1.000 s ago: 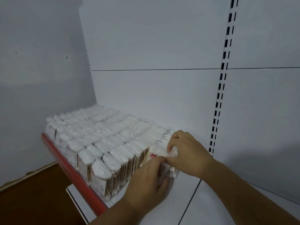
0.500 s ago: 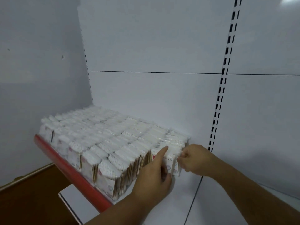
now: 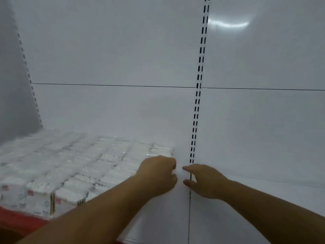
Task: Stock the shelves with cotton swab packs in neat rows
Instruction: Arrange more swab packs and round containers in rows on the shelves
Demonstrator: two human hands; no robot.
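Several cotton swab packs [image 3: 84, 166], white with small red labels, stand in tight rows on the left part of the white shelf [image 3: 255, 199]. My left hand [image 3: 156, 175] lies on the right end of the block, its fingers curled over the edge of the rightmost pack, which it mostly hides. Just to its right, my right hand [image 3: 205, 182] hovers low over the shelf with forefinger and thumb spread towards the left hand and nothing seen between them. The picture is blurred.
A red price strip [image 3: 15, 221] runs along the shelf's front edge at the lower left. A slotted upright [image 3: 198, 85] splits the white back panel. A seam [image 3: 189, 217] divides the shelf boards right of the packs.
The view has swung right and closer. My left hand has moved from the front of the end pack onto its top right edge. My right hand has come off the pack and opened.
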